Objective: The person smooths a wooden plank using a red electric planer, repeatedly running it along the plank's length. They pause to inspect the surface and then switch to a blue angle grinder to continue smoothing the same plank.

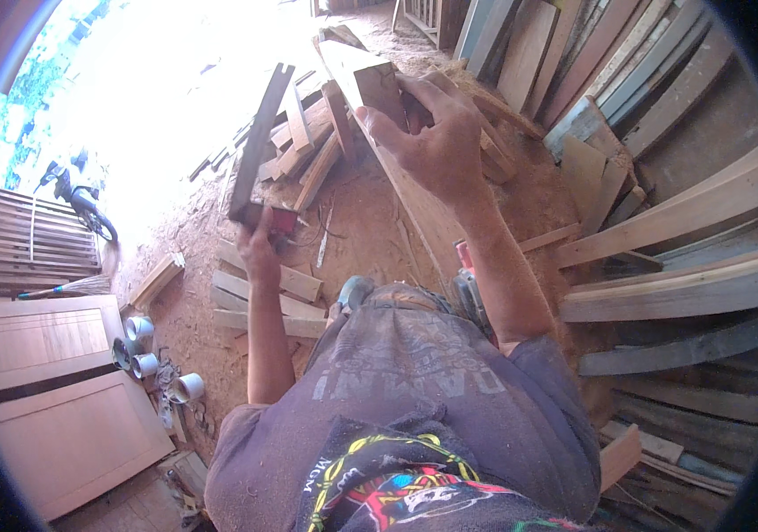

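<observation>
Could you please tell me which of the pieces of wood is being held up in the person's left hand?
It is the dark narrow strip gripped at its lower end by the left hand. The right hand rests on a much wider pale plank instead.

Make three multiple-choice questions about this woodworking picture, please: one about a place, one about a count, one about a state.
1. Where do the white cups stand?
A. on the sawdust floor, at the person's left
B. on the leaning planks
C. in the right hand

2. How many hands grip the long beam?
A. none
B. one
C. two

3. How is the dark strip of wood held?
A. lying flat on the floor
B. raised, pointing up and away
C. broken in two

Answers:
1 A: the cups sit on the floor beside the flat wooden panels.
2 B: only the right hand closes over its end.
3 B: the left hand grips its lower end and it rises clear of the floor.
</observation>
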Action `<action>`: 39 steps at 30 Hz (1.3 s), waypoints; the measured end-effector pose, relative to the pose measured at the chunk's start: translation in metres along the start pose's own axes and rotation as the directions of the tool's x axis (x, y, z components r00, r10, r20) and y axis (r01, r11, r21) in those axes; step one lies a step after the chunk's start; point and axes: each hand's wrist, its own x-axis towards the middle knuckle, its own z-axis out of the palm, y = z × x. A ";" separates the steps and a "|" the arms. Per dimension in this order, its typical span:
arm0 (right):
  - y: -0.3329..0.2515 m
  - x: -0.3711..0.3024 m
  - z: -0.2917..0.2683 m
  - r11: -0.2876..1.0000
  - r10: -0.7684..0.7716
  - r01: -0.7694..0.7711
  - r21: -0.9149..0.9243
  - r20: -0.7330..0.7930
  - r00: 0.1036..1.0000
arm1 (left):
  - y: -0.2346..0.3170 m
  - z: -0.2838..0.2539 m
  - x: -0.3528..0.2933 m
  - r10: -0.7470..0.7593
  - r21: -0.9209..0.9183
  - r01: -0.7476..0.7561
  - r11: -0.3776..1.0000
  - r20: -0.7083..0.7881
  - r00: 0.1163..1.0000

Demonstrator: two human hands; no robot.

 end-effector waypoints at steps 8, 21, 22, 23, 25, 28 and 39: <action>0.000 -0.011 -0.002 0.998 -0.042 0.042 -0.042 -0.004 0.999 | 0.175 0.091 -0.008 0.157 0.207 -0.299 0.932 0.512 0.845; 0.000 -0.036 -0.013 0.995 0.092 -0.097 0.029 0.122 0.988 | 0.165 0.148 -0.012 0.019 0.356 -0.349 0.867 0.676 0.737; 0.002 -0.038 -0.012 0.997 0.063 -0.067 0.030 0.103 0.993 | 0.164 0.149 -0.014 0.018 0.336 -0.329 0.883 0.675 0.737; 0.004 -0.040 -0.011 0.999 0.038 -0.041 0.034 0.089 0.995 | 0.161 0.150 -0.015 0.011 0.320 -0.302 0.898 0.670 0.742; 0.006 -0.043 -0.015 0.999 0.047 -0.049 0.010 0.108 0.993 | 0.152 0.150 -0.017 0.022 0.312 -0.305 0.900 0.666 0.745; 0.009 -0.068 -0.028 0.983 0.121 -0.091 -0.160 0.188 0.975 | 0.130 0.147 -0.023 0.032 0.324 -0.306 0.895 0.638 0.769; 0.082 -0.236 -0.036 0.603 0.749 -0.257 -0.756 0.424 0.509 | 0.003 0.053 -0.032 -0.108 0.005 0.108 0.994 0.053 0.993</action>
